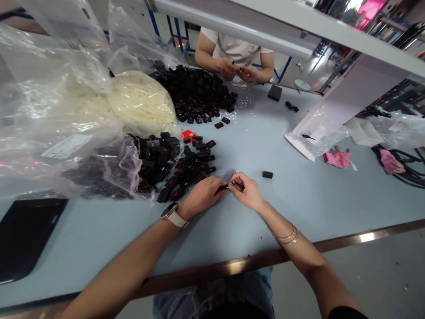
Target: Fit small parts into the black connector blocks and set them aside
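My left hand (208, 191) is closed on a small black plastic part (222, 188), just right of a pile of black plastic parts (171, 166) with red marks. Touching or nearly touching it, my right hand (246, 191) pinches another small dark part (237, 185); its exact kind is too small to make out. Both hands meet low over the blue-grey table (226, 235). A single black part (267, 174) lies on the tabletop to the right of my right hand.
Large clear plastic bags (66, 119) with pale yellow contents fill the left, beside a black tray-like object (28, 235). Across the table a person (237, 48) handles a small part near a bigger black heap (195, 88). Pink gloves (338, 158) lie right of a white upright panel (352, 93).
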Motion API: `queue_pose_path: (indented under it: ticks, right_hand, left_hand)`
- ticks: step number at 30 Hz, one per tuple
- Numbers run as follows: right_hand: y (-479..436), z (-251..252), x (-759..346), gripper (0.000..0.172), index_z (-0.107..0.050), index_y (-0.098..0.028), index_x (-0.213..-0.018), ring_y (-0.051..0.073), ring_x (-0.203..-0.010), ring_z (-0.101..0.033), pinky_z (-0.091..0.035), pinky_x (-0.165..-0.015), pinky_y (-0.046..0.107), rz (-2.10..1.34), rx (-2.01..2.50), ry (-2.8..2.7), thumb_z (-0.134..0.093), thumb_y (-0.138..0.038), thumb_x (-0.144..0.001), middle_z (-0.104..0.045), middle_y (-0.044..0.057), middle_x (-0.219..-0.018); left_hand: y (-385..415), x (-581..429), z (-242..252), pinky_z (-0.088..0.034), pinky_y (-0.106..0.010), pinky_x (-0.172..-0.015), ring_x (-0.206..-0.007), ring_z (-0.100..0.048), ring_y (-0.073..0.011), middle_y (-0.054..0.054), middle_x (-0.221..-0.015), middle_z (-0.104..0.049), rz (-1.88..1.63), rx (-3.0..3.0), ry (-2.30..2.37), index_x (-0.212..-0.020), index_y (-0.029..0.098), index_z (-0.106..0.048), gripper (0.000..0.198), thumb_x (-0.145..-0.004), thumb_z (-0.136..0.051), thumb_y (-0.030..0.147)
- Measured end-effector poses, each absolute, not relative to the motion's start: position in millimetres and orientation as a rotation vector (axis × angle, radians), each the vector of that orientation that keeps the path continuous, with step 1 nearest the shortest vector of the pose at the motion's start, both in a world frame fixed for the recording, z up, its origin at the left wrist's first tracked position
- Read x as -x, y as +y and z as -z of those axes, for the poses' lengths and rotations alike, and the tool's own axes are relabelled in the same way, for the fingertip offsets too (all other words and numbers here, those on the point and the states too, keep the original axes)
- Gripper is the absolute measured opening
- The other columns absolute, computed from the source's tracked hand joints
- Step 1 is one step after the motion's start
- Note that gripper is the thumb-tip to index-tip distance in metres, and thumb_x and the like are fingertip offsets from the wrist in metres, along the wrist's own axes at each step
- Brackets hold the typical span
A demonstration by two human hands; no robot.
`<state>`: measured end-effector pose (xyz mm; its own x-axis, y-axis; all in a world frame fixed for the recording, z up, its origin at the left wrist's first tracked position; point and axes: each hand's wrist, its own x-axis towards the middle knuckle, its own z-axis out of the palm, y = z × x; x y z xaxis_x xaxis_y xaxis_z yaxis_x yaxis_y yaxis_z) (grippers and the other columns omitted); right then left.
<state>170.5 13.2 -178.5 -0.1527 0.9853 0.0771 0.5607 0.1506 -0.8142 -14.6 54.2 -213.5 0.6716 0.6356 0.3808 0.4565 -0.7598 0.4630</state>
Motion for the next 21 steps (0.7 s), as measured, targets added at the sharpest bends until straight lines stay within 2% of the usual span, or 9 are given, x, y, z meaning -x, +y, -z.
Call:
queue_pose_path:
  ticks: [11, 21]
  right_hand:
    - [10.8, 198.2, -177.7, 0.019, -0.062, -0.023, -0.093, 0.014, -0.077, -0.065, -0.046, -0.073, 0.024, -0.404, 1.452, -2.121, -0.051, -0.011, -0.083, -0.072, 0.001, -0.086]
    - [7.2, 199.6, -179.3, 0.025, -0.064, -0.022, -0.094, 0.012, -0.067, -0.063, -0.047, -0.069, 0.023, -0.237, 1.267, -2.254, -0.050, -0.007, -0.081, -0.072, -0.001, -0.077]
  left_hand:
    - [54.4, 15.1, 212.2, -0.049, -0.028, -0.065, -0.072, -0.060, -0.0165, -0.005, -0.080, -0.064, -0.747, -2.504, 0.889, -0.088, 0.015, -0.059, 0.015, -0.091, -0.053, 0.029]
    - [54.4, 15.1, 212.7, -0.050, -0.028, -0.066, -0.075, -0.061, -0.0166, -0.006, -0.083, -0.066, -0.760, -2.482, 0.887, -0.090, 0.015, -0.059, 0.007, -0.087, -0.056, 0.021]
